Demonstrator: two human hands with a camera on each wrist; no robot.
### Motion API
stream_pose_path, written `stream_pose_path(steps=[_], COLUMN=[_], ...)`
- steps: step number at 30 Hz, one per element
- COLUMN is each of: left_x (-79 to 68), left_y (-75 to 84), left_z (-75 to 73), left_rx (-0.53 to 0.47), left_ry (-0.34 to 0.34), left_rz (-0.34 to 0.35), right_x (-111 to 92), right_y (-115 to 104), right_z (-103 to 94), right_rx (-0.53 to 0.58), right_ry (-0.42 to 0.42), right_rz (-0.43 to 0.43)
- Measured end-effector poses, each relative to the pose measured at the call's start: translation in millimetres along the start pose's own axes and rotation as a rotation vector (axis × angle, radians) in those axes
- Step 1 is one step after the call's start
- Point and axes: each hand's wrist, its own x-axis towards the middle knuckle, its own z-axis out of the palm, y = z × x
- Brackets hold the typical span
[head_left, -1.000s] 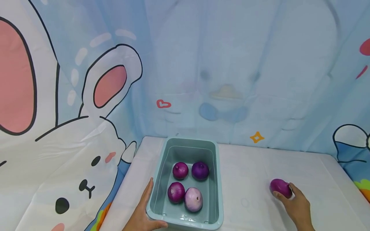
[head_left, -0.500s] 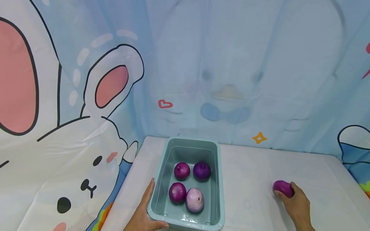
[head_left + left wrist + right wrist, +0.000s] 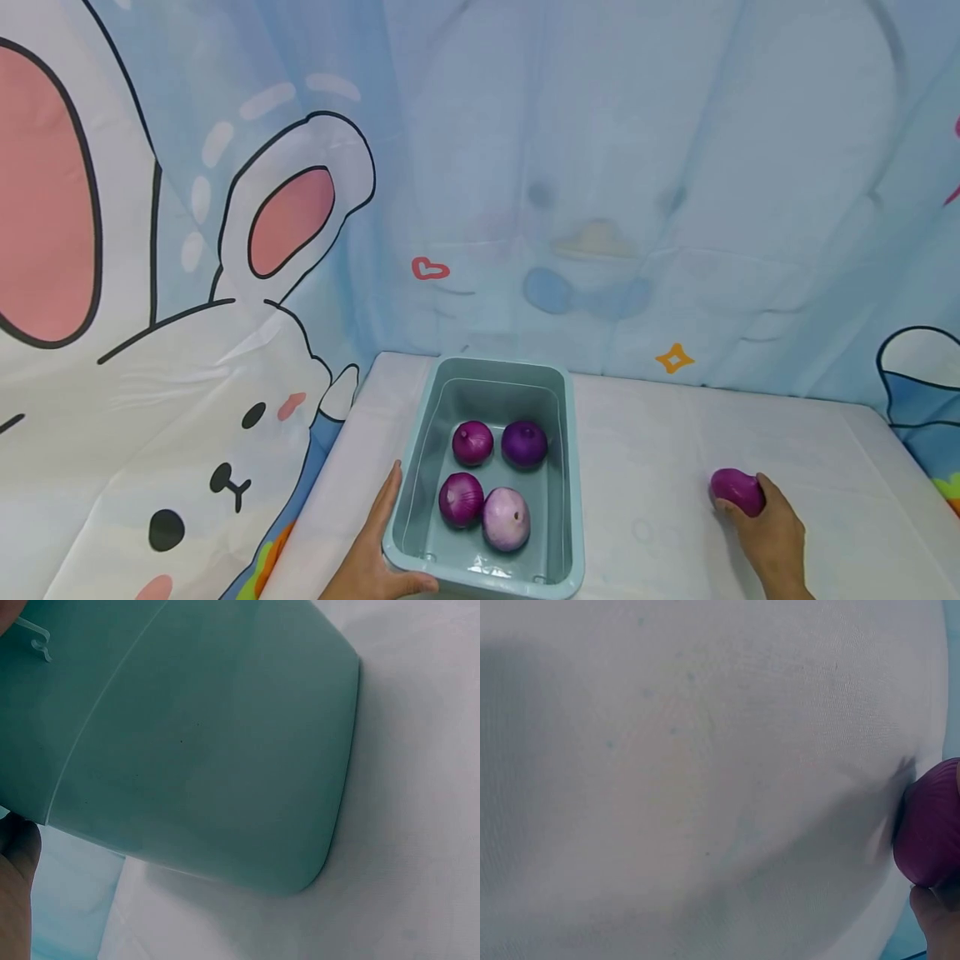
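Note:
A teal plastic bin (image 3: pixel 576 508) stands on the white-covered table, with several purple onions lying inside, among them a paler one (image 3: pixel 506 520). My left hand (image 3: pixel 367 554) holds the bin's near left corner, fingers along the left side and thumb at the front rim. The left wrist view shows the bin's outer wall (image 3: pixel 225 742) up close. Off to the right, my right hand (image 3: pixel 776 533) grips another purple onion (image 3: pixel 733 490) between thumb and fingers, low over the table. That onion (image 3: pixel 930 832) appears at the right edge of the right wrist view, partly cut off.
The white tabletop (image 3: pixel 637 442) stretches between the bin and my right hand. A blue cartoon-printed curtain (image 3: pixel 480 167) hangs behind the table, and a rabbit print (image 3: pixel 187 433) covers the left side.
The scene has shifted slightly to the right in the head view. My right hand keeps its hold on the onion, which has turned a little; the left hand stays at the bin.

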Motion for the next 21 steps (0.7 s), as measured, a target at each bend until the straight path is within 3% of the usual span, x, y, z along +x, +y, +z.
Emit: stream_pose_path(steps=[9, 21], left_x=[0.1, 0.0], left_y=[-0.3, -0.1], left_z=[-0.1, 0.5], left_rx=[-0.003, -0.016], left_ry=[-0.006, -0.013], left_rz=[0.006, 0.027], right_x=[-3.9, -4.7], right_y=[0.7, -14.3], right_z=[-0.6, -12.3], right_rx=[0.033, 0.073], right_ry=[0.024, 0.058], right_rz=[0.007, -0.090])
